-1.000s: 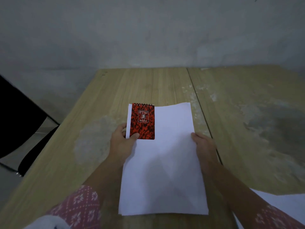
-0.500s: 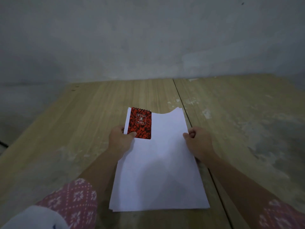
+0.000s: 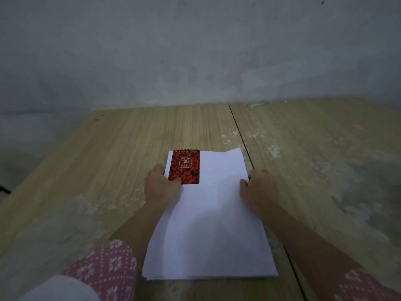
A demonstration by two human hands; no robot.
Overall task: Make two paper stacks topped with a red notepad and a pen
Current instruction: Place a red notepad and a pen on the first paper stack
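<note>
Your left hand (image 3: 161, 187) pinches one red notepad (image 3: 184, 166) onto one paper stack (image 3: 211, 216); your right hand (image 3: 259, 189) grips its right edge.

There is a single view, from a wide-angle camera worn on the person's head. It looks forward and down over the wooden worktop (image 3: 130, 161), close enough that both forearms enter from the bottom edge. The grey wall (image 3: 195, 51) behind the worktop fills the upper part of the view. The wide lens bends the worktop's edges outward.
</note>
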